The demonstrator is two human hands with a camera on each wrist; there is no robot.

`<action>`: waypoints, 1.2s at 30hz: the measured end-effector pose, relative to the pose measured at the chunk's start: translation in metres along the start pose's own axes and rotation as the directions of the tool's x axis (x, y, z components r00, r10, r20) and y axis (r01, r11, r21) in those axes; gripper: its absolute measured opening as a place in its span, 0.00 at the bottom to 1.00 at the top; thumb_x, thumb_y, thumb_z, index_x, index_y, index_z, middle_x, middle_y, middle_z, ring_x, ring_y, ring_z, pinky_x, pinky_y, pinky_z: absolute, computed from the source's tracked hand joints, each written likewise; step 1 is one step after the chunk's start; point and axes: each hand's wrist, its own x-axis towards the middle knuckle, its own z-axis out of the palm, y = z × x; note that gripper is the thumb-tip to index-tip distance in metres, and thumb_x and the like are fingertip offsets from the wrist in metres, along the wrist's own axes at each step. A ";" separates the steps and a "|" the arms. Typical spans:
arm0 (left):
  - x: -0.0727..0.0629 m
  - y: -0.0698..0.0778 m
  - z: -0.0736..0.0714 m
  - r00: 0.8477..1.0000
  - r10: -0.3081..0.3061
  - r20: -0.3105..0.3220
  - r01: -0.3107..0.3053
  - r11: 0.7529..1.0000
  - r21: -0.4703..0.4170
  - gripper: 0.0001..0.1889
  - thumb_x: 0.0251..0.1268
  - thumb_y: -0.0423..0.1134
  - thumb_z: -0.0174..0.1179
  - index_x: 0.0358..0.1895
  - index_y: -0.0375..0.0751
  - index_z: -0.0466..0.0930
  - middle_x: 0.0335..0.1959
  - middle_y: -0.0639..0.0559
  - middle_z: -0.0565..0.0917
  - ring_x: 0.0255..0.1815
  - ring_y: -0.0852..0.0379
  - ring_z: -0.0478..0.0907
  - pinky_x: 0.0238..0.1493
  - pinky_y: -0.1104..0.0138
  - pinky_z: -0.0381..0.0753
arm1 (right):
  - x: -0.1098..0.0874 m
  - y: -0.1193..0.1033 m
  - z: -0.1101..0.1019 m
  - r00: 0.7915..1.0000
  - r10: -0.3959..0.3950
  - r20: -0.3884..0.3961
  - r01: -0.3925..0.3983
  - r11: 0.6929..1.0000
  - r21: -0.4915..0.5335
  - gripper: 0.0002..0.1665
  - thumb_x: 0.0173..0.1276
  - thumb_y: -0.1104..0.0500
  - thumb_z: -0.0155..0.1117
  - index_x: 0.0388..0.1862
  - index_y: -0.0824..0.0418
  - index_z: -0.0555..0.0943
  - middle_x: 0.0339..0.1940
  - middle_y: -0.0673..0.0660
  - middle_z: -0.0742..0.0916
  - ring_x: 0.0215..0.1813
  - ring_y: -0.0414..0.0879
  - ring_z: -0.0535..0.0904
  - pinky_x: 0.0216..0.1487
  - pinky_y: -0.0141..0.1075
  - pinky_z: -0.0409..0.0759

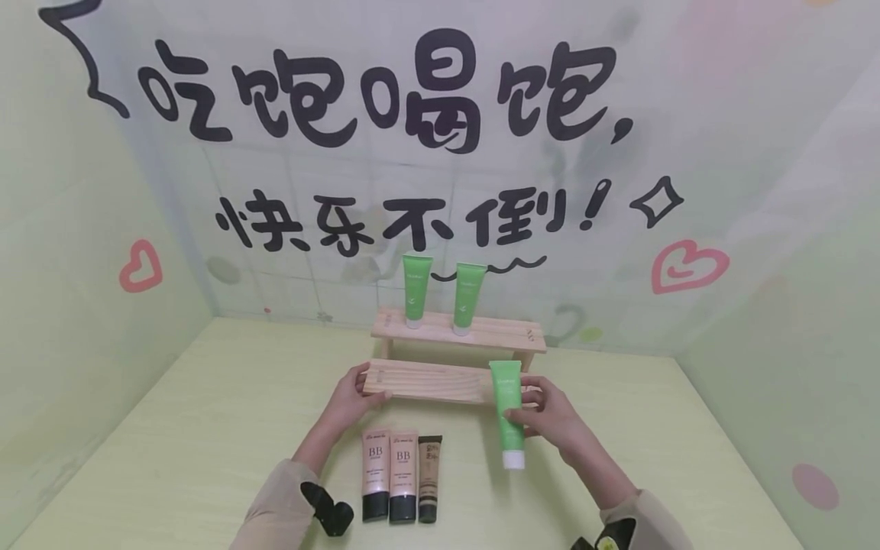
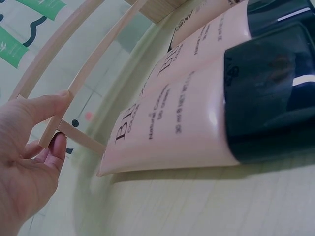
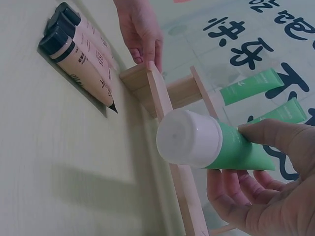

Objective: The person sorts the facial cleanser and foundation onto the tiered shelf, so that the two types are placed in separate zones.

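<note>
Two hands work at a small wooden rack (image 1: 440, 380) of two steps that stands near the middle of the tabletop (image 1: 192, 428), toward its far edge. The left hand (image 1: 352, 397) grips the left end of the lower step: the thumb lies on top of the board and the other fingers (image 2: 58, 146) curl under it, as the left wrist view shows. The right hand (image 1: 550, 416) holds a green tube (image 1: 507, 412) at the right end of the same lower step. The thumb and fingers are clamped around the tube's body. The tube hangs upright with its white cap (image 3: 188, 138) pointing down, in front of the step's front edge. Whether the tube touches the board cannot be told.

Two more green tubes (image 1: 415, 289) (image 1: 467, 298) stand cap-down, side by side, on the upper step, left of its centre.

Three further tubes lie flat on the tabletop, just in front of the rack and near the left forearm, packed side by side with their black caps toward the near edge. Two are pink tubes (image 1: 376, 473) (image 1: 403, 475) marked "BB"; the third is a slimmer beige tube (image 1: 429, 477) to their right.
</note>
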 end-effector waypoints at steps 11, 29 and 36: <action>0.003 -0.002 0.000 1.000 0.019 0.006 -0.019 1.000 -0.006 0.41 0.53 0.35 0.64 0.68 0.31 0.51 0.62 0.31 0.67 0.58 0.40 0.71 0.54 0.60 0.79 | 0.015 -0.006 -0.015 0.997 -0.026 -0.078 0.030 0.998 0.061 0.38 0.58 0.66 0.62 0.64 0.69 0.56 0.51 0.70 0.79 0.41 0.44 0.81 0.39 0.38 0.84; 0.000 -0.002 0.000 1.000 0.011 -0.006 -0.010 1.000 0.007 0.40 0.54 0.34 0.64 0.68 0.32 0.51 0.61 0.32 0.68 0.58 0.40 0.71 0.56 0.58 0.78 | 0.042 -0.028 -0.036 0.978 -0.106 -0.180 0.116 0.992 0.045 0.40 0.62 0.63 0.59 0.69 0.69 0.52 0.62 0.69 0.71 0.51 0.45 0.77 0.44 0.29 0.83; 0.001 -0.003 0.000 1.000 0.021 -0.010 -0.021 0.999 0.031 0.39 0.54 0.34 0.63 0.68 0.32 0.52 0.61 0.32 0.68 0.58 0.40 0.71 0.55 0.58 0.78 | 0.060 -0.037 -0.047 0.963 -0.167 -0.210 0.176 0.984 0.020 0.40 0.63 0.63 0.59 0.69 0.66 0.52 0.62 0.67 0.72 0.47 0.38 0.76 0.45 0.26 0.81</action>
